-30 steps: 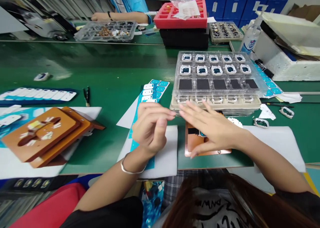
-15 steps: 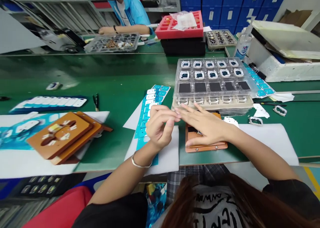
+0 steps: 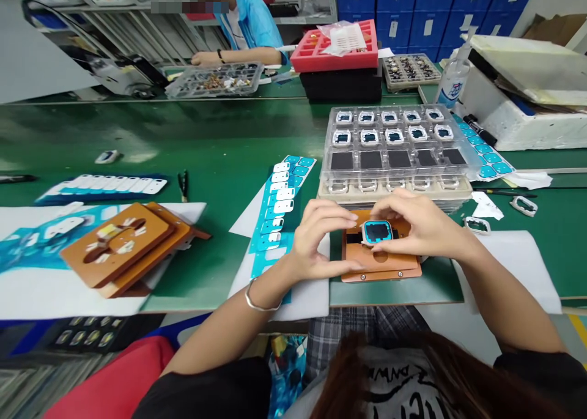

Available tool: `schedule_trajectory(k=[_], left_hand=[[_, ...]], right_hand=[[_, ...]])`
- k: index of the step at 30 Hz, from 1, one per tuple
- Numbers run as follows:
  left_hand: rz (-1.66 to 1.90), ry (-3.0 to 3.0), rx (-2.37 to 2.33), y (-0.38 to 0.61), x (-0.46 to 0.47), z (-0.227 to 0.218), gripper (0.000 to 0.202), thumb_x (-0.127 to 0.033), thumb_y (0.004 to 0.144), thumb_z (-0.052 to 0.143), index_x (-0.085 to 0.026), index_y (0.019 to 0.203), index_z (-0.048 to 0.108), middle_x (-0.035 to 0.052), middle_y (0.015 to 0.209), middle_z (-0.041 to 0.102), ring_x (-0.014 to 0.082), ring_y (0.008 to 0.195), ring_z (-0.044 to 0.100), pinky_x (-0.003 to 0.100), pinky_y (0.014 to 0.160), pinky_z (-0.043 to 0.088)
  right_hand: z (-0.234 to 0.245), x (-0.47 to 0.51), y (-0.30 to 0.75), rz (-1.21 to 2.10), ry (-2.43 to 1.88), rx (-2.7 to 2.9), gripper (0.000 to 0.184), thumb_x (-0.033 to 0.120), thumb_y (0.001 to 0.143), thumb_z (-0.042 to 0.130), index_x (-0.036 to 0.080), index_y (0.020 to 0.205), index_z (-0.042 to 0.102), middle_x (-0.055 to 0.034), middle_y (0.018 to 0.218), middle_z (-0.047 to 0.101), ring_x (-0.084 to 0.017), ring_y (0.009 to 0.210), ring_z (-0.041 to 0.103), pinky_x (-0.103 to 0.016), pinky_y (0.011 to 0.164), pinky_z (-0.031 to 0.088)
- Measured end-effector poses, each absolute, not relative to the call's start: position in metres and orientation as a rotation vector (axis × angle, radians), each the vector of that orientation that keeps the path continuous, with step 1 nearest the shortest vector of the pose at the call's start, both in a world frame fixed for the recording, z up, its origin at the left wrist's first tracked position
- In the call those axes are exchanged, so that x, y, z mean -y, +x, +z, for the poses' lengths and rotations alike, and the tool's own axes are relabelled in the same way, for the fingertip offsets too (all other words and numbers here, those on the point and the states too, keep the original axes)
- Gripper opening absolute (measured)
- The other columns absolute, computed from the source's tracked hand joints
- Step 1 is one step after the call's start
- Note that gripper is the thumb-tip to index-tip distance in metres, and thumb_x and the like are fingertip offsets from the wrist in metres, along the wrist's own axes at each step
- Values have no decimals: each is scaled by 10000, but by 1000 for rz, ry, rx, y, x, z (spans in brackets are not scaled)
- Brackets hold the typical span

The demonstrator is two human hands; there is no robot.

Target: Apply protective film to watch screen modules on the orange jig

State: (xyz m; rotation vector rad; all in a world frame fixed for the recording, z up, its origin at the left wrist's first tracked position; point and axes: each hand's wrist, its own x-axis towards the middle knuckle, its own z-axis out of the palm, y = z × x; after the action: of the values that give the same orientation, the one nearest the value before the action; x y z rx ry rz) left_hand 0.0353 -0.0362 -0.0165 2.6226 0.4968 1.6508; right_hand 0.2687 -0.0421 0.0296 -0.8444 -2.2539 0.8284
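A small watch case [image 3: 376,232] with a bright blue border around a dark centre lies over the orange fixture block [image 3: 380,277] in front of me. My right hand [image 3: 413,226] has its thumb at the case's lower edge and its fingers at the upper edge, gripping it from the right. My left hand [image 3: 321,238] is open to the left of the case. Its fingertips and thumb are spread apart over the fixture's left side, with nothing between them. Part of the fixture is hidden behind my hands.
Behind the fixture stands a stacked clear tray [image 3: 398,162] of watch frames and dark squares. Blue adhesive sheets [image 3: 270,223] lie to the left. Another orange fixture [image 3: 123,241] stands further left. Loose frames [image 3: 523,205] lie at right. A co-worker's arm [image 3: 252,57] rests across the bench.
My right hand has lifted from lying flat over the fixture and now grips the watch case, which has come into view. My left hand has opened from a near-pinch and moved slightly right.
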Motion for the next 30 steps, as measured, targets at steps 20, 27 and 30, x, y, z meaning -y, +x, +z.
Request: schedule_trajectory(k=[20, 27, 30], left_hand=[[1713, 2355, -357, 35, 49, -18, 754, -417, 771, 828, -291, 1431, 485, 90, 1161, 735, 225, 1076, 714, 402, 912, 630], [1647, 2493, -270, 33, 47, -13, 651, -402, 823, 776, -234, 1403, 534, 115, 1144, 737, 217, 1035, 740, 343, 859, 664], [1586, 2531, -255, 34, 49, -12, 648, -357, 808, 795, -188, 1384, 551, 136, 1143, 732, 222, 1066, 732, 337, 887, 658]], right_hand=[[14, 68, 238, 464, -649, 1837, 153, 153, 859, 727, 293, 896, 779, -48, 1078, 679, -183, 886, 652, -361, 750, 595], [17, 70, 240, 431, -655, 1894, 107, 186, 848, 762, 289, 871, 774, -42, 1048, 638, -175, 890, 622, -345, 726, 577], [19, 70, 240, 478, -652, 1890, 69, 199, 848, 767, 259, 828, 738, -37, 992, 611, -167, 877, 613, -321, 691, 558]])
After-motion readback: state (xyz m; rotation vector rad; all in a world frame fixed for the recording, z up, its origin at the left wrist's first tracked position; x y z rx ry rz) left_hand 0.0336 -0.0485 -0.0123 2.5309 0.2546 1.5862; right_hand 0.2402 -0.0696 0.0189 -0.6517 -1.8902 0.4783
